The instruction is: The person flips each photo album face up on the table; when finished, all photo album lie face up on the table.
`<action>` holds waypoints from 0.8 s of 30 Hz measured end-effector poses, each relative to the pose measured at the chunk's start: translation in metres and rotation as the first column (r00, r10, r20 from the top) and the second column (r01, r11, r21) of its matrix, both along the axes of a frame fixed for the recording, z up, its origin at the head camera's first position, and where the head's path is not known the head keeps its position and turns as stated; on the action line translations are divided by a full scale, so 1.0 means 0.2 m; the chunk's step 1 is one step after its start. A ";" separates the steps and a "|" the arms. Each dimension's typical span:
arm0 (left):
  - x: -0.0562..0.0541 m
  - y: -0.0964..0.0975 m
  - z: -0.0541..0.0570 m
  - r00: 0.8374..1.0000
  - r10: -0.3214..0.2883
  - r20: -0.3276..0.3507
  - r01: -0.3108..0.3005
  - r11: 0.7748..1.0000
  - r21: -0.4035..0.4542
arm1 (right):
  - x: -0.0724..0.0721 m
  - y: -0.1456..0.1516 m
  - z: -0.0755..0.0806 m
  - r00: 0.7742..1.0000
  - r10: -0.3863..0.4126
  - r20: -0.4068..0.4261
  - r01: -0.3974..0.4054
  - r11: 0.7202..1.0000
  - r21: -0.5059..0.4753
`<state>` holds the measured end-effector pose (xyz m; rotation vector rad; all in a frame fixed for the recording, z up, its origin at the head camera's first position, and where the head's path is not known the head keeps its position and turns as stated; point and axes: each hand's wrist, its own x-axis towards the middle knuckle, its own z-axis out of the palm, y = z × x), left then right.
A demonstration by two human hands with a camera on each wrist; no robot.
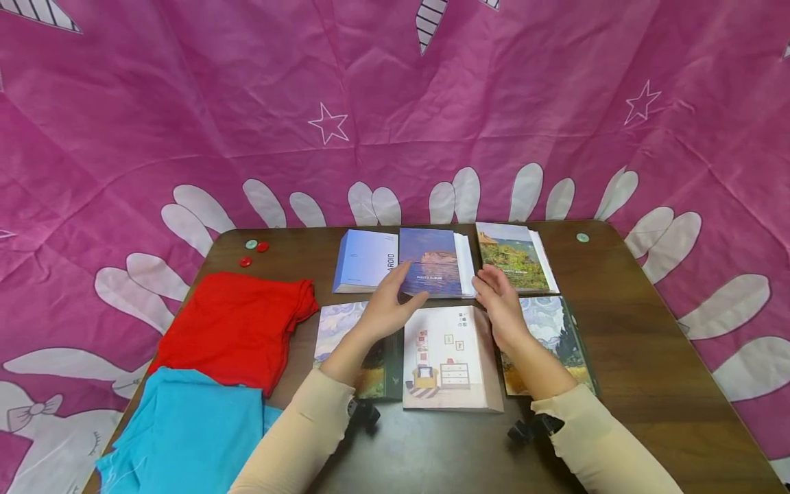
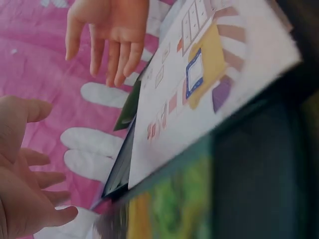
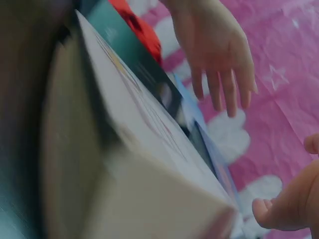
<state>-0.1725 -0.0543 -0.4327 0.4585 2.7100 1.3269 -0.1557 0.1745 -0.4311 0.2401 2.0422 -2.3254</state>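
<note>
My left hand (image 1: 387,303) and right hand (image 1: 501,306) hover with relaxed fingers on either side of a blue photo album (image 1: 430,257) with a cliff and sea on its cover. Whether the fingertips touch its edges I cannot tell. Nearer to me lies a white album (image 1: 439,357) with a drawn room; the left wrist view shows its cover (image 2: 174,89) up close. The right wrist view has my left palm (image 3: 214,50) facing across, fingers straight. Both hands appear to hold nothing.
A pale blue album (image 1: 368,257) and a garden-picture photo album (image 1: 512,254) flank the back row. Painted-cover albums (image 1: 336,329) (image 1: 549,336) flank the white one. Red cloth (image 1: 237,329) and blue cloth (image 1: 191,425) lie left. Buttons (image 1: 262,247) (image 1: 583,237) sit near the back edge.
</note>
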 end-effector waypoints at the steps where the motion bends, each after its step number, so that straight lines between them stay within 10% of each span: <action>1: 0.02 -0.02 0.00 1.000 0.003 0.004 -0.003 1.000 0.003 | 0.02 -0.03 0.00 1.000 0.019 -0.002 -0.019 1.000 -0.008; 17: 0.29 -0.31 -0.08 0.990 0.091 0.107 -0.096 0.994 0.043 | 0.22 -0.33 -0.11 0.983 0.178 0.031 -0.174 0.979 -0.103; 24: 0.41 -0.42 -0.09 0.973 0.188 0.137 -0.191 0.981 0.010 | 0.30 -0.42 -0.13 0.942 0.328 0.062 -0.321 0.941 -0.108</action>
